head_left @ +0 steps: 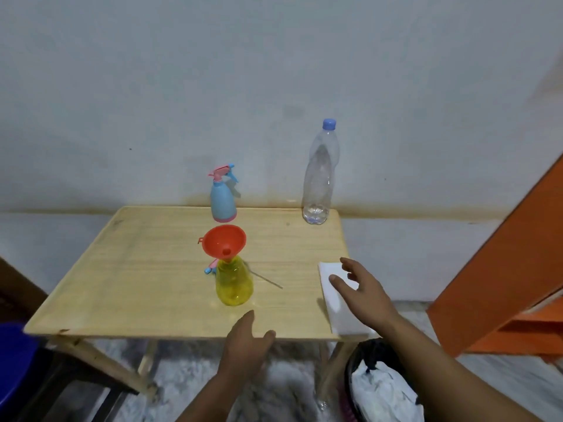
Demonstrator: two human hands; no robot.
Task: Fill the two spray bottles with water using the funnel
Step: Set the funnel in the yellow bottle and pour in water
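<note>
The red plastic funnel [224, 241] sits in our translucent yellow spray bottle [234, 281]; the capped blue one [223, 201] stands behind it. Both our left hand [246, 342] and right hand [362, 289] hover with fingers spread, empty. Next, we judge, comes fetching the nearly empty clear water bottle [320, 175], behind and right.

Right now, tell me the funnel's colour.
The funnel is orange-red, clearest in the head view.
</note>
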